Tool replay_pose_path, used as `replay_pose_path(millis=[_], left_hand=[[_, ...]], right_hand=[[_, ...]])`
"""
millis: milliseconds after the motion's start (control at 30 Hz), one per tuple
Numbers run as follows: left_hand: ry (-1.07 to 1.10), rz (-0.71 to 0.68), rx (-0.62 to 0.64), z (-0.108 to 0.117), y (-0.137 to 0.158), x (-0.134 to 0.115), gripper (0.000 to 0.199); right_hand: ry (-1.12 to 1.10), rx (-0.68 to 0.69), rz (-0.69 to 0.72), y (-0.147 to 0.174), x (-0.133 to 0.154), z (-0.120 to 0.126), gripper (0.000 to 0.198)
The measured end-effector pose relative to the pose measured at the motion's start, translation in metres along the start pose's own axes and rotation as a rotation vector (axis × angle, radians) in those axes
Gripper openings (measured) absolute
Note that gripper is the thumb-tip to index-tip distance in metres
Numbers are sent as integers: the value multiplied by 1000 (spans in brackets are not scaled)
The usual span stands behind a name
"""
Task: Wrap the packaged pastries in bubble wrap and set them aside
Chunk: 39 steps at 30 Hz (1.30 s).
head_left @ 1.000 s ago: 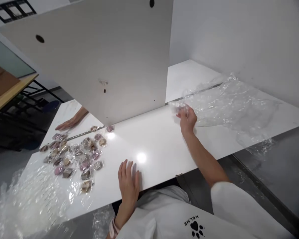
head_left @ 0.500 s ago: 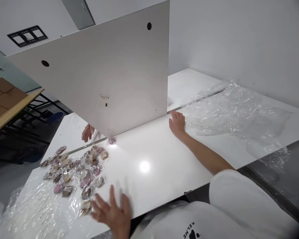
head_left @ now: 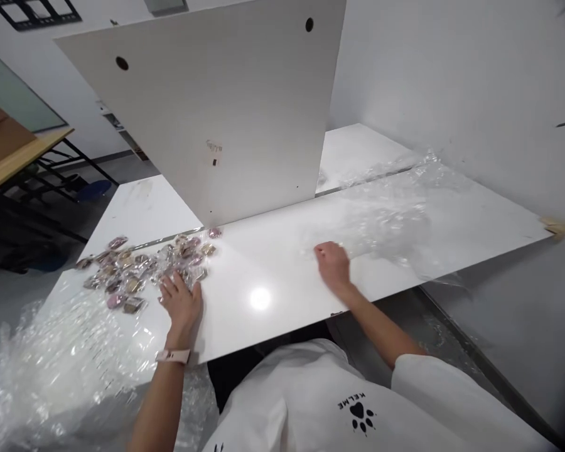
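Note:
On the left of the white table lies a spread of small clear-wrapped pieces, pink, tan and brown; they look like wrapped sweets or biscuits. My left hand rests at their near right edge, fingers stretched out, touching some packets and covering others. Thin clear plastic film, crumpled and blurred by motion, covers part of the table's right side. My right hand is closed at the film's near left edge and appears to pinch it. The exact grip is hard to see.
A tall white divider panel stands along the table's back edge. More clear plastic hangs over the near left corner. Cardboard boxes sit on a wooden table at far left. A wall bounds the right.
My right hand has come nearer and closed, and the plastic film has shifted left with it. My left hand has moved forward onto the packets. Another person's hand behind the panel is out of view.

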<state>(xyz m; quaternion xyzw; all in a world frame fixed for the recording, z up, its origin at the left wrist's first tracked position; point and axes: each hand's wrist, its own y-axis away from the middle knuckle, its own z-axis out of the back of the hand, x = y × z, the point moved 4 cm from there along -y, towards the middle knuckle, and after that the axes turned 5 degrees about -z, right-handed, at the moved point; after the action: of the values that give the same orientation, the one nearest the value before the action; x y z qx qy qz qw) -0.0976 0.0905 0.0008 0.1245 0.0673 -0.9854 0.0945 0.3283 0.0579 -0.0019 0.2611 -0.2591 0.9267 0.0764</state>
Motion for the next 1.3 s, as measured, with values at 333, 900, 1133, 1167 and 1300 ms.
replay_pose_path(millis=[333, 900, 1133, 1167, 1300], left_hand=[[483, -116, 21, 20, 68, -47, 58], [765, 20, -429, 51, 60, -19, 8], [797, -34, -226, 50, 66, -18, 12], [780, -54, -186, 48, 66, -23, 15], [603, -219, 86, 31, 68, -55, 43]], right_hand=[[-538, 57, 280, 131, 107, 31, 30], [-37, 361, -16, -25, -29, -26, 35], [139, -73, -295, -79, -117, 65, 15], [158, -99, -322, -85, -118, 78, 14], [62, -201, -199, -95, -81, 120, 26]])
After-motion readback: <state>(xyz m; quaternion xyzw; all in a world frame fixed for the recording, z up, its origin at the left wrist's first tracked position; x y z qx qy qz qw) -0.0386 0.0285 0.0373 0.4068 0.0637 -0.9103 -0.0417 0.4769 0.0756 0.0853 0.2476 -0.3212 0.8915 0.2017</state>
